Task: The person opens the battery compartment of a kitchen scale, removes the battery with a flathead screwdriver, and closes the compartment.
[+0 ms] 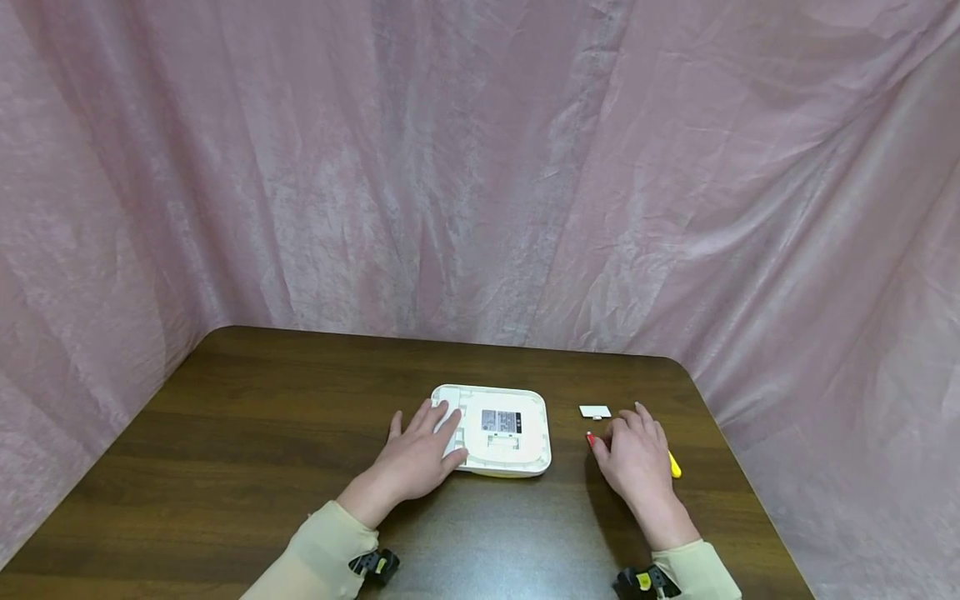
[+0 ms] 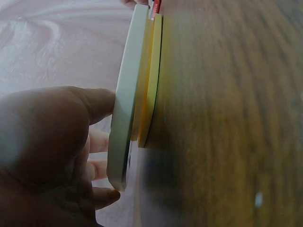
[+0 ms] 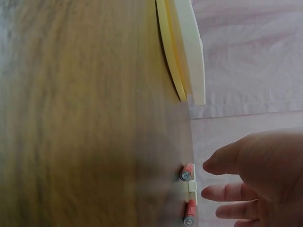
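A flat white device [image 1: 528, 450] with rounded corners lies underside up on the table, showing a printed label and an uncovered battery compartment. Beneath its body is a yellow part [image 2: 152, 85]. My left hand [image 1: 412, 458] rests on the device's left side with fingers spread, the thumb along the near edge. Further right, my right hand [image 1: 637, 454] hovers low over the table, its fingers relaxed around nothing. Near those fingertips lie two red batteries [image 3: 190, 210] and a small white battery cover [image 1: 596, 412]. A yellow handle-like piece [image 1: 676, 467] pokes out right of this hand, the rest hidden.
The brown wooden table [image 1: 300, 400] has rounded far corners. Pink curtains [image 1: 480, 167] hang close behind it and along both sides.
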A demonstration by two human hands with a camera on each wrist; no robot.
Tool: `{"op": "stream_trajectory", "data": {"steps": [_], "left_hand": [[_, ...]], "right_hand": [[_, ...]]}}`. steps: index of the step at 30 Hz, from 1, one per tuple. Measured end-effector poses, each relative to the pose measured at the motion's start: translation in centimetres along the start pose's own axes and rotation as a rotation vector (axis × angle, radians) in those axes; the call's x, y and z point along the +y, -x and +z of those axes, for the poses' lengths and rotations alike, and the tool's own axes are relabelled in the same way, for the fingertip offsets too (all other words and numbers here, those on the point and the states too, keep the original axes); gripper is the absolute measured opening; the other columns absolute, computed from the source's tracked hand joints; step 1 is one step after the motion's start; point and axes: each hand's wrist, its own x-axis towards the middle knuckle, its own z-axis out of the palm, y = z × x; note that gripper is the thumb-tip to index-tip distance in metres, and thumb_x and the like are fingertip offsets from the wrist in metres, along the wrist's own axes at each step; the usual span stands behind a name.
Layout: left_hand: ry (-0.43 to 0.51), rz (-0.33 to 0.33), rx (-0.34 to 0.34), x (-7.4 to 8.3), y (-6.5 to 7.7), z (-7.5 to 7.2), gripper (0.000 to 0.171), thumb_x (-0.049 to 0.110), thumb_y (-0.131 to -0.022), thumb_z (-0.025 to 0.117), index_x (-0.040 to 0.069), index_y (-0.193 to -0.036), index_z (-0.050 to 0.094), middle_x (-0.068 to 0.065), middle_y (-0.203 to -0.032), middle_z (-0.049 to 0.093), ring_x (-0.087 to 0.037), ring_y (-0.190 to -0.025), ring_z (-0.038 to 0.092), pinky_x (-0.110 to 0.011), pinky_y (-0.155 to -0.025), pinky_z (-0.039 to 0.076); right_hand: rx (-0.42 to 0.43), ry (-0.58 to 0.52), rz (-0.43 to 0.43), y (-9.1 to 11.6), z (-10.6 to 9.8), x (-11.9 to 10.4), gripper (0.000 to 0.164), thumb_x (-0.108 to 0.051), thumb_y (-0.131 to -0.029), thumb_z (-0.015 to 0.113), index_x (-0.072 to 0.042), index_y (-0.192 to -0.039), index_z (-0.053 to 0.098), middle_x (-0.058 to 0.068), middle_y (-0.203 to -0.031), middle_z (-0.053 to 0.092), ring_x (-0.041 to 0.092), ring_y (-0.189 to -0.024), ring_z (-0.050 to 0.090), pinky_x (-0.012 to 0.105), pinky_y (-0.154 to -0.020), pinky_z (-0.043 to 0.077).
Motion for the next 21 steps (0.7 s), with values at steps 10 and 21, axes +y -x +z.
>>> {"op": "stream_trajectory", "data": {"steps": [10,21], "left_hand": [[-0.006,-0.001,0.003,0.1,-0.2,0.1,0.068,0.048,-0.115,0.057,0.011,-0.171,0.044,-0.017,-0.178,0.032,-0.043,-0.167,0.019,-0.079,-0.125,0.014],[-0.005,-0.004,-0.001,0.2,-0.3,0.1,0.068,0.049,-0.115,0.057,0.011,-0.171,0.043,-0.016,-0.179,0.031,-0.042,-0.167,0.018,-0.079,-0.125,0.014]], "right_hand": [[-0.041,0.031,-0.005,-0.8,-1.7,1.1,0.033,-0.017,-0.097,0.078,0.007,-0.119,0.075,0.031,-0.137,0.066,0.054,-0.148,0.045,0.072,-0.121,0.033],[-0.061,0.059,-0.069,-2.0,-2.8,2.9,0.035,-0.015,-0.096,0.083,0.004,-0.123,0.075,0.032,-0.134,0.067,0.056,-0.143,0.050,0.072,-0.119,0.035]]}}
